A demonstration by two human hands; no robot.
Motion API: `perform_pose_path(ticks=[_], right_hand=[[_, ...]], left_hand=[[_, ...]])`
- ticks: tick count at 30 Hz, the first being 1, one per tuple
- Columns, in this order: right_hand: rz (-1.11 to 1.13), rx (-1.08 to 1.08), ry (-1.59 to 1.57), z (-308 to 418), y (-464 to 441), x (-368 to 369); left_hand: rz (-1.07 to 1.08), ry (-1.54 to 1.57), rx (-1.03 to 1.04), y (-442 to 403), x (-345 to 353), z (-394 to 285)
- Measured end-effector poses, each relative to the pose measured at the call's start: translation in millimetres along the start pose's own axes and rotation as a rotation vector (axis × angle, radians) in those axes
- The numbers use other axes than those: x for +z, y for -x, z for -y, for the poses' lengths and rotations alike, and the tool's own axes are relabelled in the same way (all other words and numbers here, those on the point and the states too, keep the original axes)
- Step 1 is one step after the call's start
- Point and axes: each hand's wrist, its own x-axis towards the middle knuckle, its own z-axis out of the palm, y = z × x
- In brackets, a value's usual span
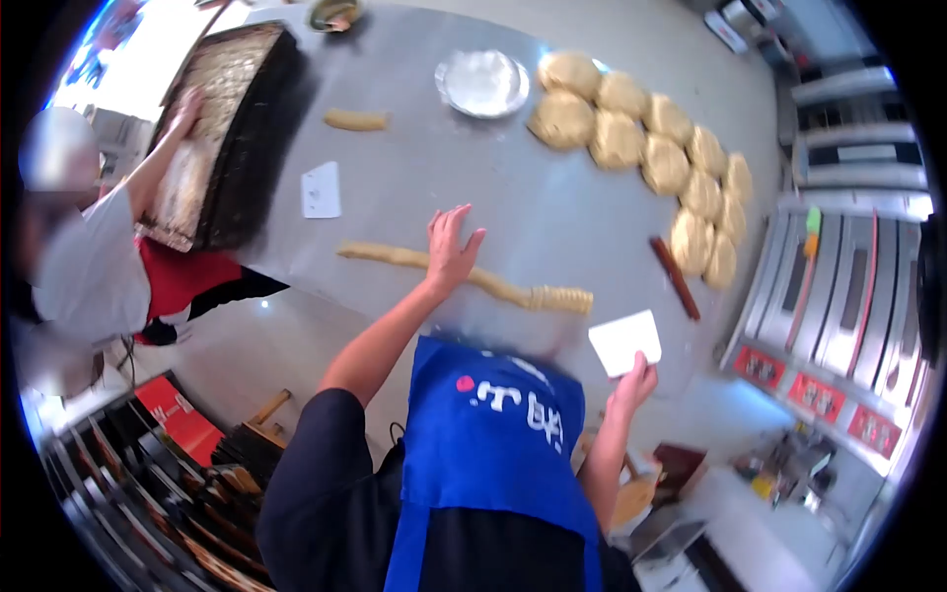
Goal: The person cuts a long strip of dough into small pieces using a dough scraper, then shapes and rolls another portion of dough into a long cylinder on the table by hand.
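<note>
So I'm looking to be in the middle of portioning a dough rope (503,287), judging by the row of close notches at its end on my right-hand side. My left grip (452,259) is lying over the middle of the rope, fingers and thumb spread apart rather than closing around it; I can't tell how hard it's pressing, if at all. My right grip (636,383) is clamping a white scraper (621,338), which is sitting just beyond the notched end, apart from the dough. I reckon the next cut is calling for the scraper edge squared across the rope, with the left grip steadying it lightly so nothing's getting squashed. The rope is stretching out to both sides under my left grip, near the edge of the table (395,178). Beyond that grip, a bit to the left, a short dough piece (357,120) is lying by itself, and a white card (321,190) is sitting nearer. Ahead of my right grip a brown rod (675,279) is resting, with the rounded dough lumps (617,140) crowding together past it.
</note>
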Motion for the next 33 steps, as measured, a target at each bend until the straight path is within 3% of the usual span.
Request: perform_pose_path(ticks=[4, 6, 14, 19, 24, 28, 33], right_hand=[[0.019, -0.023, 0.005, 10, -15, -3], [0.025, -0.004, 0.004, 21, -17, 3], [0.234, 0.031, -0.045, -10, -29, 23], [0.281, 0.017, -0.067, -6, -30, 31], [0.166, -0.016, -0.119, 9, -23, 25], [0.024, 0.018, -0.086, 5, 3, 23], [-0.141, 0.151, -0.069, -6, 60, 44]], left_hand=[[0.236, -0.056, 0.193, 40, -9, -47], [0.422, -0.227, 0.291, 47, -14, -49], [0.539, -0.504, 0.316, 47, -13, -13], [0.673, -0.606, 0.350, 41, -13, -43], [0.734, -0.418, 0.513, 44, 26, -67], [0.664, -0.288, 0.662, 46, 50, -52], [0.741, -0.212, 0.547, 40, 46, -53]])
